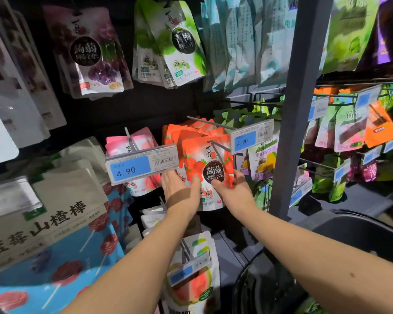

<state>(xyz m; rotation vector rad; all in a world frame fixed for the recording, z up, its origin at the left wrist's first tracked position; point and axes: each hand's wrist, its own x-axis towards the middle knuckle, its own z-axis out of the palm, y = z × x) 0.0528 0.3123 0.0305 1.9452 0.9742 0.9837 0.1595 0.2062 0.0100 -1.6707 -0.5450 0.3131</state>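
- Head view, pouch: red pouch (199, 159) is at the front of a row of same red packs (179, 132), mid rack, between the pink pouch (143, 137) and a grey post (290, 132).
- Left hand (179, 191) grips the pouch's left edge, thumb on the front, fingers behind.
- Right hand (234, 191) does the same on the right edge, so both hands are closed on it, one per side.
- Why two hands, prob.: the pack is thin and floppy. Holding both edges keeps it flat and square to the hook (216, 147) so the top hole can slide along the wire.
- The hook crosses the pouch's top. Can't tell if the hole is on the wire or off it.
- Price tags (251, 138) sit at the hook tips, so a pack has to pass under the tag. That fits the low grip near the pouch's middle.
- Look: glossy, red-orange w/ strawberry pics, black round label w/ white characters, white lower part w/ small print. Slightly puffed, no creases seen.
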